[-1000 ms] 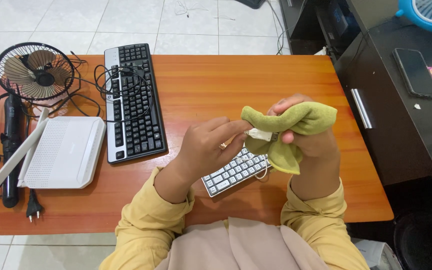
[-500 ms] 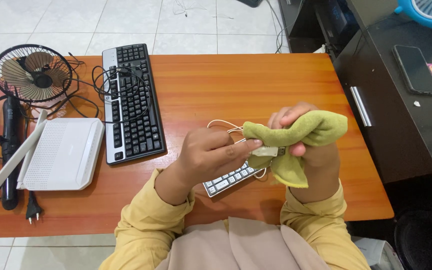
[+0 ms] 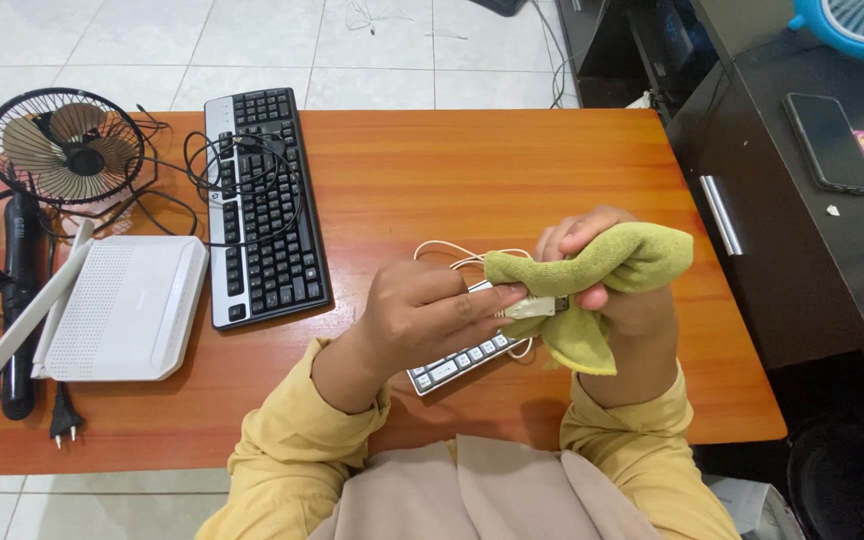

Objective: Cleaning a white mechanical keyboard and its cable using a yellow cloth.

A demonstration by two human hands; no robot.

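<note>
My left hand [image 3: 422,315] pinches a small white plug [image 3: 530,306] at the end of a thin white cable [image 3: 442,252]. My right hand [image 3: 592,265] grips a green cloth [image 3: 624,262] wrapped over its fingers, and the cloth presses against the plug. Under both hands a small white keyboard [image 3: 457,360] lies on the orange wooden table [image 3: 452,170], mostly hidden by my left hand.
A black and silver keyboard [image 3: 262,210] with a coiled black cable lies at the left. A white router [image 3: 122,308], a small desk fan [image 3: 64,145] and a black power plug [image 3: 62,425] sit further left. A dark cabinet [image 3: 782,200] with a phone [image 3: 829,142] stands to the right.
Both hands have sunk slightly toward the white keyboard, and the cloth has slid along the plug. The white cable's loop now shows behind the hands.
</note>
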